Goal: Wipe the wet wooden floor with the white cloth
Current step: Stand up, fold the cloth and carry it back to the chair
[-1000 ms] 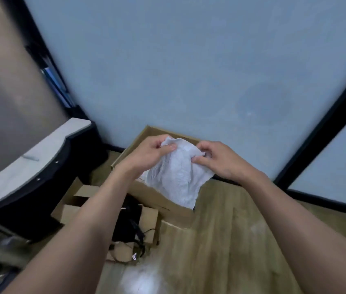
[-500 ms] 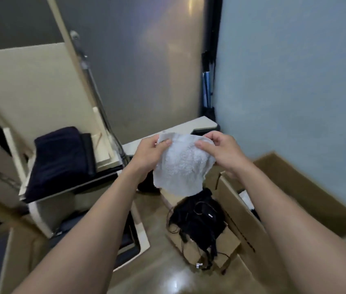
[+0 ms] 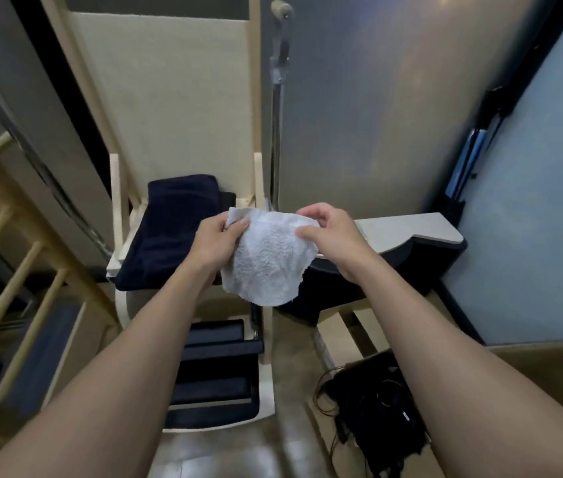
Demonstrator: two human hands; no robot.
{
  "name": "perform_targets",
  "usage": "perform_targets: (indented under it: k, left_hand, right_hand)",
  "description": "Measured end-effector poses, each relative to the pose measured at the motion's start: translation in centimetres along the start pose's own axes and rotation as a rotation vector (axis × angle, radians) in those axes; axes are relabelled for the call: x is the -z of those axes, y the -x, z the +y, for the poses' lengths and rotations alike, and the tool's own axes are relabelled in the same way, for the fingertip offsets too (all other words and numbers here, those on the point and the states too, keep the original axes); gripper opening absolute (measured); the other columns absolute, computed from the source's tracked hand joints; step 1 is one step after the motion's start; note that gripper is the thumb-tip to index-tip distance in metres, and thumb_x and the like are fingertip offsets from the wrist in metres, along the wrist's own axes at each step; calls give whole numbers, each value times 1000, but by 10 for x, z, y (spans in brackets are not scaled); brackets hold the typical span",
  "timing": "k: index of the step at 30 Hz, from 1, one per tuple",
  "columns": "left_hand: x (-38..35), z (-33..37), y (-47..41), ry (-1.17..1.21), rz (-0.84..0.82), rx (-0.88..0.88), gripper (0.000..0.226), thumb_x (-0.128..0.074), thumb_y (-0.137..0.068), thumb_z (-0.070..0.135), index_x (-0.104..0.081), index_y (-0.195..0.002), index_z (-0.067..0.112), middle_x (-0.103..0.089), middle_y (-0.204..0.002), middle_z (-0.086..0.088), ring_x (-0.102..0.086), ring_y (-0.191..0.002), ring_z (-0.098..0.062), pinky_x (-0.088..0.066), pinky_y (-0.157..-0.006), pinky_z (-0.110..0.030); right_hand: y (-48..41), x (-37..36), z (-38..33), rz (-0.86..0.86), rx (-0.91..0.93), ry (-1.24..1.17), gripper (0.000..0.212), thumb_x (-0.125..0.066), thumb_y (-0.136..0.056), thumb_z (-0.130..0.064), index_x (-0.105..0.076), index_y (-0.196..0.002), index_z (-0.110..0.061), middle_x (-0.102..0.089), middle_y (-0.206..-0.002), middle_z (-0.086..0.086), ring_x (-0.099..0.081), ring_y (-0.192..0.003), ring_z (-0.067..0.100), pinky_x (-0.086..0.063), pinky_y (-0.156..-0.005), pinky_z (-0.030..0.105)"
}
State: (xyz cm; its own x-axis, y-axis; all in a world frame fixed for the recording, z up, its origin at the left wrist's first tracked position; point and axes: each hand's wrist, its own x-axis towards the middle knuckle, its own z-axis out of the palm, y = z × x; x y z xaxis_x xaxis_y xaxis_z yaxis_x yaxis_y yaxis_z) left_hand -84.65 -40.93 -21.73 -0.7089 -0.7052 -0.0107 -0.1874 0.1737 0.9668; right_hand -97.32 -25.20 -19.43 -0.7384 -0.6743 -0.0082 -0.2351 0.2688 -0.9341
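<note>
Both hands hold the white cloth (image 3: 268, 258) up at frame centre, clear of the floor. Left hand (image 3: 216, 241) pinches the upper left corner between thumb and fingers; right hand (image 3: 333, 236) pinches the upper right edge the same way. Both are closed on fabric, and the cloth hangs in a loose pouch between them.

Change over the last second: the view has swung left. The blue wall and open carton that filled the frame are gone to the right edge. Now behind the cloth I see a pale wooden chair (image 3: 183, 108) with a dark folded textile (image 3: 169, 232) on its seat, and a grey-topped ledge (image 3: 407, 229) at centre right. The grip on the cloth looks unchanged.

Wooden floor (image 3: 225, 453) shows only at the bottom centre, with a glossy sheen there; I cannot tell if that is water or glare. A black cable bundle (image 3: 376, 412) lies at lower right.

Judgement: wiping not yet begun; I'm still turning to locate the wet patch. The cloth must come down next.
</note>
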Motion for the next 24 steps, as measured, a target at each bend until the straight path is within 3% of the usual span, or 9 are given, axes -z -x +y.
perform_targets:
  k: [6,11,18,21,24]
  left_hand:
    - [37,-30,-76,28,119,97,17,-55,-94,27,-70,-94,19,-71,-96,-2,-66,-94,-21,-52,-83,-38]
    - [72,-51,-142,12,247,148,21,-58,-93,25,-68,-94,8,-70,-98,-14,-66,-95,-30,-52,-87,-48]
    - [127,-92,-250,7,356,254,27,-57,-93,25,-66,-97,-1,-69,-98,-16,-64,-85,-24,-53,-85,-44]
    - [145,-119,-314,-136,388,285,30,-56,-93,29,-62,-95,1,-60,-88,-9,-55,-80,-21,-47,-76,-36]
    - [151,-154,-362,-427,403,313,37,-53,-93,35,-54,-123,12,-57,-116,-6,-56,-102,-26,-45,-84,-36]
  right_hand:
    - [-104,-55,-1,-36,52,88,17,-68,-81,-19,-65,-96,-26,-66,-97,-8,-61,-89,10,-48,-70,25]
    - [-188,-107,0,-109,118,156,14,-68,-82,-20,-62,-92,-29,-58,-88,-19,-56,-84,3,-40,-65,17]
    - [-300,-184,-14,-180,109,182,16,-65,-84,-16,-65,-98,-23,-57,-87,-20,-53,-77,-3,-36,-58,11]
    - [-352,-221,-7,-133,74,275,23,-59,-85,-11,-65,-104,-21,-63,-101,-9,-56,-88,9,-42,-68,19]
    - [-392,-265,19,-74,97,429,35,-49,-88,-2,-62,-117,-17,-62,-120,1,-57,-110,19,-45,-92,30]
